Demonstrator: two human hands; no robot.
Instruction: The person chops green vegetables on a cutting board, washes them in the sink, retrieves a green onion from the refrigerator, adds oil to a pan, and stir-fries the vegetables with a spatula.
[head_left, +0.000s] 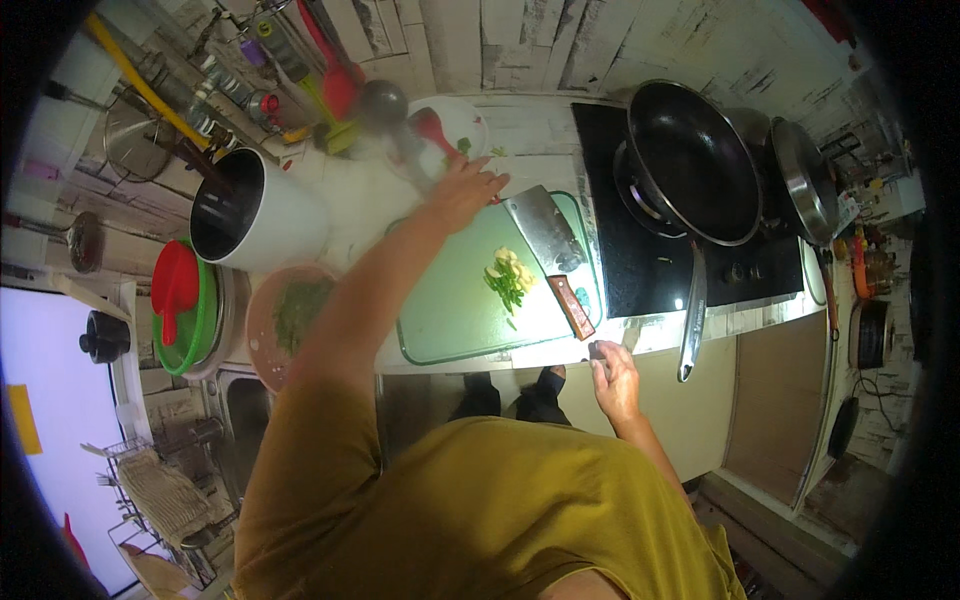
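My left hand (469, 189) reaches over the far edge of the green cutting board (442, 300), beside a white plate (469, 124). A red spoon or spatula (431, 126) lies across the plate, its handle running under this hand; whether the fingers grip it is unclear. My right hand (616, 382) is at the counter's front edge, just below the cleaver's wooden handle, fingertips by a small dark thing (596, 350). The cleaver (546, 229) rests on the board's right side. Left of it lie cut green pieces (504, 291) and pale chopped pieces (512, 268), perhaps garlic.
A black wok (694, 165) stands on the black cooktop (637, 289) at right, its handle over the front edge. At left are a tall white pot (277, 214), a pinkish bowl with greens (262, 330), a green colander (202, 330) and a sink (247, 412). Utensils hang above.
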